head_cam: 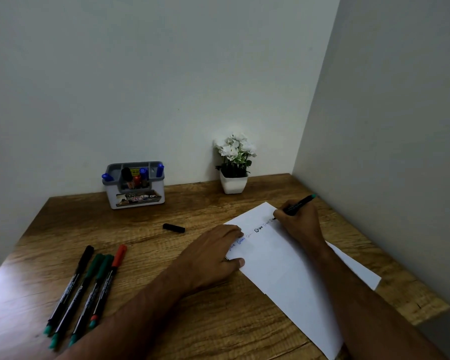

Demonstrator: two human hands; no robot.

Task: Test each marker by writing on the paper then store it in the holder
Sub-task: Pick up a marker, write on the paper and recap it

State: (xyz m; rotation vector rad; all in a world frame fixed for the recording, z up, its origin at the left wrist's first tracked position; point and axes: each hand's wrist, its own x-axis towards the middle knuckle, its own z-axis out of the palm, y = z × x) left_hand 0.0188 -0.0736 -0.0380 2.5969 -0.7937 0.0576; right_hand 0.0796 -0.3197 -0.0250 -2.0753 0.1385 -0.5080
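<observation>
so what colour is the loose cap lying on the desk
Black; the cap lies alone on the wooden desk, clearest in the head view.

Wooden desk [182,320], white paper [283,268], four capped markers [86,289], loose black cap [174,227], grey holder [135,185], potted flowers [234,165]

Your left hand [213,252]: palm down, fingers spread flat, resting on the near-left edge of the paper [283,258]; forearm runs back toward you. Your right hand [300,220]: at the paper's far corner, fingers pinched around a marker [299,203], tip touching the paper; forearm crosses the paper.
</observation>
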